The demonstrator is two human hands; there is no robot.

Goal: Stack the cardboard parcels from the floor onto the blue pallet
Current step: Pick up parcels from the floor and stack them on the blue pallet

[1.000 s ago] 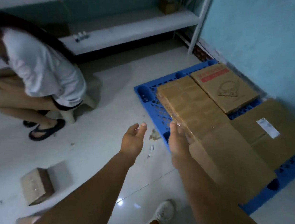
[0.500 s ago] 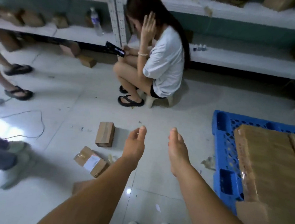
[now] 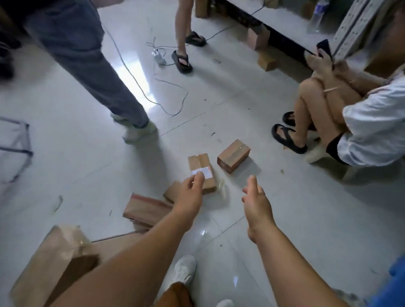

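Cardboard parcel (image 3: 202,171) — both hands outstretched.

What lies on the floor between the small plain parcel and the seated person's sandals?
In the head view, only bare pale floor with a few small scraps lies between the small plain parcel and the sandals.

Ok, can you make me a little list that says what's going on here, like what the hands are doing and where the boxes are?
left hand: left hand reaching out over the small cardboard parcel with a white label, holding nothing
right hand: right hand open in the air, holding nothing
other parcels: plain small brown cardboard parcel beside the labelled one; flat brown cardboard parcel nearer the feet
floor: shiny white tiled floor
pallet: corner of the blue plastic pallet at lower right
people: seated person in a white shirt nearby
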